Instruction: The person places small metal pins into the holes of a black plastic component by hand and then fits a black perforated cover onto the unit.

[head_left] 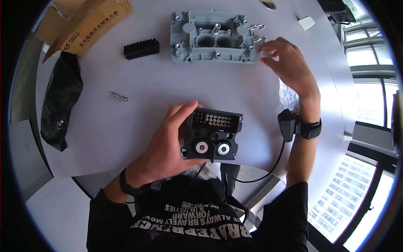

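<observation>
My left hand (161,143) is wrapped round the left side of a black connector block (215,135), tilted up above the table's near edge. Rows of small metal pins fill its upper recess, and two round silver contacts sit below. My right hand (289,63) is beside the right end of a grey housing (214,54), its fingers curled and its thumb bent toward the index finger. Something small and shiny shows at those fingertips, too small to make out. Close by lie several silver metal contacts (257,27), partly hidden by the housing and the fingers.
A black ribbed block (142,49) and a short segmented metal piece (119,97) lie on the white table (113,134). At the left are a black plastic bag (63,98) and an open cardboard box (92,27). Clear plastic wrap (288,95) lies under my right wrist. A cable (275,166) hangs from the wrist device.
</observation>
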`<state>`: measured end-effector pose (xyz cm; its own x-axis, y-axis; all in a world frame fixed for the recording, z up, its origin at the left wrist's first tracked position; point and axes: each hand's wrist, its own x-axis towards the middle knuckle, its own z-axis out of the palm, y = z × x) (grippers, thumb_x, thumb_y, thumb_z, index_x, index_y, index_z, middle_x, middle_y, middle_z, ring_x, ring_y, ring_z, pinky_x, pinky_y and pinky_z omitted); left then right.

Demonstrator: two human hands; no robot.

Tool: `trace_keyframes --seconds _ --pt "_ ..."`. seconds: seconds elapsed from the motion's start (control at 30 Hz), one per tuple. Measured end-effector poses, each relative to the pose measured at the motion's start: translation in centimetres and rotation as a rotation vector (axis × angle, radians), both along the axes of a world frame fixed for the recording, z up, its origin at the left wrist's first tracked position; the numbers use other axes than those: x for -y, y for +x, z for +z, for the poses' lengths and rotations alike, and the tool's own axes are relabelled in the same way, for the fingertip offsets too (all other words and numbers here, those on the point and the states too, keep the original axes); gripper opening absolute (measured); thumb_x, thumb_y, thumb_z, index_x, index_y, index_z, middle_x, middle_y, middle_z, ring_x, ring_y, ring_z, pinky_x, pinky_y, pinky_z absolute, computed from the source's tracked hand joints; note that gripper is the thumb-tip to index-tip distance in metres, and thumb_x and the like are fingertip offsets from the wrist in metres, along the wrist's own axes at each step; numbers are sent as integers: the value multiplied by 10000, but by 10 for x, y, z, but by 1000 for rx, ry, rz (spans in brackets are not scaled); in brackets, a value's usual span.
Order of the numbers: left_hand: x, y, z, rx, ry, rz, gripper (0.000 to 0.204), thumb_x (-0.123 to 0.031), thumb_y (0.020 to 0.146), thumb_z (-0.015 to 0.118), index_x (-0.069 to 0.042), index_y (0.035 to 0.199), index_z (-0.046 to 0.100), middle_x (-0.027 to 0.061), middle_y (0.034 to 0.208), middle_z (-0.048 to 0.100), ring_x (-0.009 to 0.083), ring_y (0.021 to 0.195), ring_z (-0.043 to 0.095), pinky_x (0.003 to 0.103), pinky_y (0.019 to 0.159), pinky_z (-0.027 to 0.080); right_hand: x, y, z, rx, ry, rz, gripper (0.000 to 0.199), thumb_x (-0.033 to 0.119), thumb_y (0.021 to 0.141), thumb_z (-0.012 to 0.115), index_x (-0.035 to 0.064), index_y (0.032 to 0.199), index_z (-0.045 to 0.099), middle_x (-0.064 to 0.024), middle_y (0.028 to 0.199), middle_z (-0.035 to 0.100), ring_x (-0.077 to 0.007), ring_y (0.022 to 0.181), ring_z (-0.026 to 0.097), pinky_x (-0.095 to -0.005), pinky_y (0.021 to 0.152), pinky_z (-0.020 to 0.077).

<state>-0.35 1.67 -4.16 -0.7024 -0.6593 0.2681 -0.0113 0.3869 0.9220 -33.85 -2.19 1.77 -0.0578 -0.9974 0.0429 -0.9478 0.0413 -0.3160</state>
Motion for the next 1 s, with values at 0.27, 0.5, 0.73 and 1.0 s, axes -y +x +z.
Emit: trace_keyframes --seconds 0.27,0.5,0.73,1.0 --pt "5 -1 4 40 -76 -13 1121 -121 655 958 32 1530 275 265 1423 439 414 1285 522 463 1080 477 13 -6 -22 -65 -165 47 65 61 864 733 33 922 746 -167 958 717 -335 828 714 -408 766 571" --pt "4 -4 -1 -23 -132 -2 1139 -125 645 962 26 1537 270 268 1420 434 412 1276 524 455 1032 508 13 -10 -15 -177 -231 91 73 71 878 693 36 925 736 -167 860 735 -359 800 722 -400 740 579" --pt "6 8 -3 21 -120 5 1152 -145 653 961 -15 1556 257 241 1428 433 396 1260 534 450 1014 513 -27 45 58 252 -116 57 140 41 953 652 -31 1049 723 -112 890 738 -155 788 714 -268 702 561" --pt "5 11 -4 20 -142 13 1176 -201 669 960 -68 1570 216 221 1408 434 401 1248 542 478 1008 522 -57 135 54 384 -57 429 160 -128 787 740 -18 903 740 -113 881 734 -174 740 735 -282 595 592"
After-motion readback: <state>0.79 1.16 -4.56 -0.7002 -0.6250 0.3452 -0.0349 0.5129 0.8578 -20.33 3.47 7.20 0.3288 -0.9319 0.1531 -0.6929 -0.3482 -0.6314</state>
